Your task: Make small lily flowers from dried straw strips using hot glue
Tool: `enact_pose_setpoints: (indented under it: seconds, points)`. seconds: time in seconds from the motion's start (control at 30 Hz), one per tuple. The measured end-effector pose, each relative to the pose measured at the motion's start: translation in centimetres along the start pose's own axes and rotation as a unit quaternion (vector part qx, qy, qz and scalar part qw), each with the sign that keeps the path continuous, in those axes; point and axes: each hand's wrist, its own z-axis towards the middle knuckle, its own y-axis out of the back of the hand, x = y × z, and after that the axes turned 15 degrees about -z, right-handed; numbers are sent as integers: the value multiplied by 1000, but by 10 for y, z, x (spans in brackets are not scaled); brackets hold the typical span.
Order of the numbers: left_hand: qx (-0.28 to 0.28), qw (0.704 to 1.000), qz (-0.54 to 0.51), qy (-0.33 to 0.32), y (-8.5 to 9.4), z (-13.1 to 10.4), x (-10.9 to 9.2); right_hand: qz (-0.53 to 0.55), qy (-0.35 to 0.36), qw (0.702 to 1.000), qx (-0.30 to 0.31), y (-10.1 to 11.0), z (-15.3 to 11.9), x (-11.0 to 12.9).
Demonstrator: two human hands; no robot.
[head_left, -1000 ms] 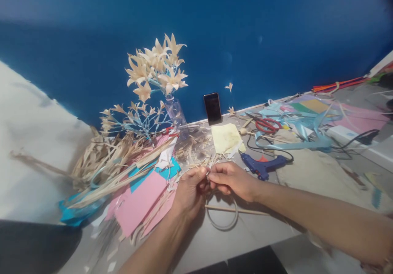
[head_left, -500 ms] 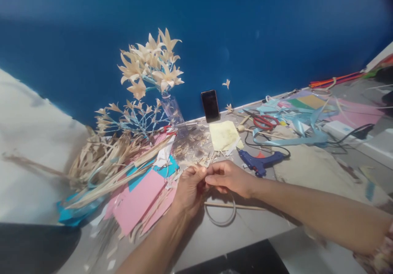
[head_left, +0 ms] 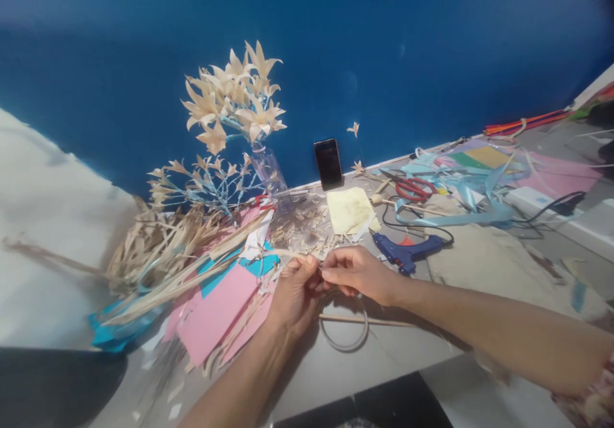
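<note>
My left hand [head_left: 296, 287] is closed in a pinch at the middle of the table, and a pale dry strip [head_left: 285, 253] runs leftward from its fingertips. Against it, my right hand [head_left: 357, 273] is pinched too, fingertips almost touching the left ones; what it grips is too small to make out. Just below the hands a grey ring [head_left: 346, 349] lies across a thin wooden stick [head_left: 384, 322]. The blue glue gun [head_left: 407, 251] rests right of my right hand. Pale scraps [head_left: 311, 223] are scattered behind the hands.
At the back left, a clear bottle [head_left: 269, 169] holds cream flowers [head_left: 235, 98]. Pink paper [head_left: 218, 313] and dry husks [head_left: 139, 242] lie left. A phone [head_left: 329, 164] leans on the blue wall. Yellow paper [head_left: 351, 212], red-handled scissors [head_left: 415, 190] and blue ribbon [head_left: 474, 214] are behind and right.
A pale strip now shows extending left from my left fingertips. Both hands have shifted only slightly and stay pinched close together.
</note>
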Motion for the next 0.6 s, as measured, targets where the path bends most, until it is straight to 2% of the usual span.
enact_pose_setpoints:
  seconds: [0.07,0.17,0.4,0.6]
  points:
    - [-2,1000,-12,-2,0,0,1,-70,23,996,-49,-1,-3,3]
    - [6,1000,-10,1,-1,0,2,-112,53,990,-73,-1,-5,6]
    - [0,1000,20,11,-2,-3,0,-107,46,993,-29,3,-2,4]
    - [-1,1000,27,5,0,-1,-3,-6,24,1000,-4,3,2,1]
